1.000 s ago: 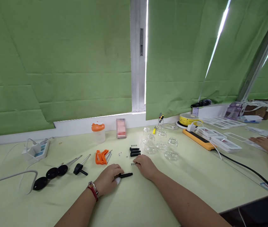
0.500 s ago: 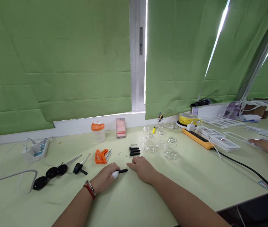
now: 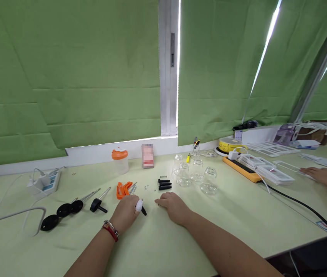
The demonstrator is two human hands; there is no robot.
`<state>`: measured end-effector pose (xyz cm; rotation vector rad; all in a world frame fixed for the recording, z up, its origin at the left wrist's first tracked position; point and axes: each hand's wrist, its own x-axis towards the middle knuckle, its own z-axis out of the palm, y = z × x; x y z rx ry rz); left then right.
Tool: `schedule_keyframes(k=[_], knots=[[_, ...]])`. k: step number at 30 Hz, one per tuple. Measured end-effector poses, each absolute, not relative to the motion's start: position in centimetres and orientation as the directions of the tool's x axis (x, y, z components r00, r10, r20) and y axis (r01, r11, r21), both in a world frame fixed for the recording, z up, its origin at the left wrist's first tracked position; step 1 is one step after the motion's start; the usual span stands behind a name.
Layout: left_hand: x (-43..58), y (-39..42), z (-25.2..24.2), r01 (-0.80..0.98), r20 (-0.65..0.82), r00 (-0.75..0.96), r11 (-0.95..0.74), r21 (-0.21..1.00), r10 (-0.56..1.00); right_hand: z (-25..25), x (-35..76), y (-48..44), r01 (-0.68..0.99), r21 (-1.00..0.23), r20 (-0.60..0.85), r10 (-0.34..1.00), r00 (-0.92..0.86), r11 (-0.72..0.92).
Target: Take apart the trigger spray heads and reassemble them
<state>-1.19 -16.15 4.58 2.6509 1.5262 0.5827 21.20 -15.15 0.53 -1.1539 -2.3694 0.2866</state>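
My left hand, with a white wrap on one finger, is closed around a black ribbed plastic shaft. The shaft's free end points down toward the table. My right hand rests on the table with its fingers drawn together at a tiny dark part, mostly hidden by the fingertips. Several similar black shafts lie just beyond it, beside a small spring. A few tiny metal pieces are scattered nearby. Orange plastic handles and thin metal rods lie beyond my left hand.
Upside-down-looking glass jars stand to the right. At left are black knobs with metal rods and a power strip. An orange-lidded cup stands at the back. Another person's hand is at far right near white frames.
My left hand has turned and lifted slightly, swinging the black shaft from nearly level to pointing down, away from my right hand. My right fingers have moved slightly over the tiny dark part.
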Motion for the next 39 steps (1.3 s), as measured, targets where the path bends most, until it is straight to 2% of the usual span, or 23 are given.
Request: schedule_keyframes(k=[7,13,18,24,30,39], knots=[[-0.6,-16.7,4.9,0.797,0.29,0.54,-0.59,0.125,0.79,0.4,21.5,-15.0,0.62,-0.588,0.345,0.854,-0.389,0.52],[-0.7,-16.6,4.6,0.787,0.294,0.563,-0.61,0.094,0.772,0.4,21.7,-14.8,0.576,-0.66,0.364,0.876,-0.316,0.482],[-0.5,-16.6,4.1,0.789,0.282,0.561,-0.606,0.1,0.778,0.4,21.8,-14.8,0.527,-0.73,0.323,0.9,-0.294,0.434],[-0.3,-16.4,3.3,0.77,0.275,0.528,-0.589,0.244,0.804,0.5,21.9,-14.8,0.517,-0.739,0.319,0.901,-0.295,0.431],[-0.2,-16.1,3.0,0.768,0.226,0.357,-0.422,0.482,0.906,0.3,21.9,-14.7,0.497,-0.754,0.319,0.901,-0.294,0.429],[0.3,-16.3,2.4,0.485,0.229,0.349,-0.384,0.785,0.909,0.0,21.9,-14.5,0.46,-0.778,0.33,0.902,-0.279,0.427]])
